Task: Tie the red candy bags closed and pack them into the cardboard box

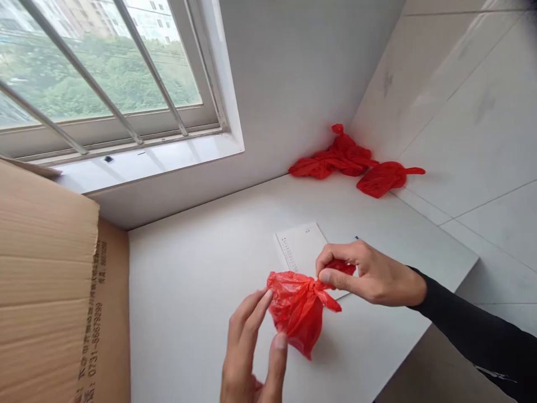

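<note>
A tied red plastic bag (297, 313) is held above the white table, in the lower middle of the head view. My right hand (364, 274) pinches one loose end of it beside the knot, thumb against forefinger. On the bag's left side is my left hand (255, 347), open, with fingers and thumb spread. Its fingertips are at the plastic and seem to touch it lightly. Whatever the bag contains is hidden. Behind it lies a white booklet (300, 243) with small print, partly covered by the bag and my right hand.
More knotted red bags (339, 157) lie in the far corner against the wall, one (381, 178) nearer the tiled wall. A large cardboard box (46, 280) stands along the left side of the white table (188, 302). A barred window (104, 67) is at upper left.
</note>
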Available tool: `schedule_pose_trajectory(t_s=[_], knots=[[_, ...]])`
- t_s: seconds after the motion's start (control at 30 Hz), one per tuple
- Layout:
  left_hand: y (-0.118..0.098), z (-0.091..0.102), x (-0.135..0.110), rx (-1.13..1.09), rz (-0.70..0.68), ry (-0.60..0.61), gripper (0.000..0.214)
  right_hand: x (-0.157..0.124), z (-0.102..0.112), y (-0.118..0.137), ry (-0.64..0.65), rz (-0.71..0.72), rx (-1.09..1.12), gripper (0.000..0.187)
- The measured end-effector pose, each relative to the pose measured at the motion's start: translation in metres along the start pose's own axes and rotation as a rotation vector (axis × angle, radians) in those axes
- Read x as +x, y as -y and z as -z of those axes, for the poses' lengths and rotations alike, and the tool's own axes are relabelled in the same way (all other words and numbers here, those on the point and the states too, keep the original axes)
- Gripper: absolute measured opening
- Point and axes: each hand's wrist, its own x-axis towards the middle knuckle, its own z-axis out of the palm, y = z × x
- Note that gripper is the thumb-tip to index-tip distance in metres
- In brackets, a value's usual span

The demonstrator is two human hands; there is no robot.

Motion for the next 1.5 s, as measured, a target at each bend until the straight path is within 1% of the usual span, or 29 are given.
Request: schedule_pose_trajectory(t_s=[0.07,0.1,0.13,0.17,0.2,0.23,0.3,0.37,0.4,0.47,0.53,0.63,0.7,0.8,0.83,0.9,0.93,0.97,1.0,1.03,1.07,1.1,1.13,1.17,1.23,1.3,1.37,1.43,1.5], knots=[[-0.004,-0.001,0.005,-0.006,-0.033,0.164,0.041,0.007,-0.025,0.001,0.133,-0.005,0.122,0.015],[-0.003,0.000,0.005,-0.010,-0.028,0.228,0.037,0.011,-0.035,0.000,0.158,-0.008,0.156,0.014],[0.000,0.002,0.004,-0.014,-0.005,0.257,0.031,0.014,-0.044,-0.001,0.155,-0.005,0.169,0.015],[0.003,0.005,0.003,-0.021,0.038,0.251,0.025,0.018,-0.051,-0.002,0.122,0.005,0.164,0.016],[0.006,0.008,0.000,-0.032,0.101,0.212,0.019,0.020,-0.058,-0.004,0.056,0.022,0.145,0.018],[0.010,0.011,-0.003,-0.048,0.175,0.152,0.017,0.022,-0.063,-0.006,-0.037,0.042,0.115,0.020],[0.015,0.016,-0.008,-0.087,0.296,0.055,0.018,0.022,-0.075,-0.010,-0.276,0.083,0.030,0.024],[0.018,0.019,-0.014,-0.128,0.378,0.012,0.023,0.018,-0.089,-0.016,-0.487,0.122,-0.064,0.017],[0.020,0.020,-0.016,-0.144,0.405,-0.006,0.026,0.015,-0.097,-0.019,-0.559,0.143,-0.105,0.012],[0.021,0.021,-0.020,-0.158,0.433,-0.035,0.032,0.008,-0.115,-0.025,-0.628,0.192,-0.167,0.008],[0.020,0.020,-0.023,-0.166,0.457,-0.062,0.036,0.002,-0.133,-0.031,-0.651,0.218,-0.156,0.009],[0.012,0.020,-0.025,-0.198,0.510,-0.114,0.039,-0.005,-0.153,-0.038,-0.693,0.198,0.041,0.010],[0.005,0.019,-0.025,-0.222,0.545,-0.168,0.039,-0.007,-0.160,-0.039,-0.658,0.160,0.140,0.010],[-0.001,0.019,-0.026,-0.235,0.565,-0.206,0.040,-0.006,-0.165,-0.036,-0.518,0.095,0.146,0.023],[0.000,0.019,-0.027,-0.225,0.568,-0.206,0.041,-0.006,-0.164,-0.034,-0.503,0.079,0.159,0.025],[0.002,0.021,-0.030,-0.200,0.583,-0.214,0.045,-0.005,-0.162,-0.029,-0.572,0.092,0.220,0.019],[0.003,0.022,-0.031,-0.189,0.592,-0.223,0.046,-0.005,-0.160,-0.027,-0.638,0.140,0.242,0.014],[0.005,0.023,-0.032,-0.187,0.600,-0.233,0.046,-0.006,-0.159,-0.026,-0.709,0.223,0.241,0.010],[0.007,0.024,-0.033,-0.193,0.602,-0.242,0.046,-0.008,-0.157,-0.024,-0.771,0.338,0.214,0.010],[0.008,0.025,-0.034,-0.204,0.598,-0.248,0.047,-0.009,-0.156,-0.024,-0.806,0.466,0.165,0.013],[0.009,0.025,-0.035,-0.215,0.593,-0.250,0.047,-0.010,-0.155,-0.023,-0.798,0.582,0.101,0.016],[0.010,0.025,-0.036,-0.222,0.587,-0.253,0.046,-0.011,-0.155,-0.023,-0.753,0.650,0.035,0.017],[0.010,0.024,-0.036,-0.230,0.584,-0.255,0.046,-0.011,-0.155,-0.023,-0.684,0.655,-0.018,0.019],[0.010,0.023,-0.037,-0.238,0.582,-0.253,0.045,-0.010,-0.155,-0.023,-0.597,0.602,-0.049,0.021],[0.009,0.022,-0.037,-0.245,0.583,-0.248,0.045,-0.004,-0.155,-0.022,-0.441,0.395,-0.036,0.024],[0.007,0.022,-0.038,-0.241,0.587,-0.235,0.043,0.003,-0.152,-0.019,-0.334,0.236,0.039,0.017],[0.006,0.022,-0.040,-0.223,0.583,-0.217,0.040,0.009,-0.149,-0.016,-0.249,0.190,0.107,0.006],[0.006,0.022,-0.042,-0.210,0.574,-0.198,0.037,0.012,-0.145,-0.013,-0.204,0.179,0.156,0.007],[0.007,0.023,-0.044,-0.202,0.574,-0.193,0.036,0.012,-0.142,-0.013,-0.209,0.161,0.199,0.007]])
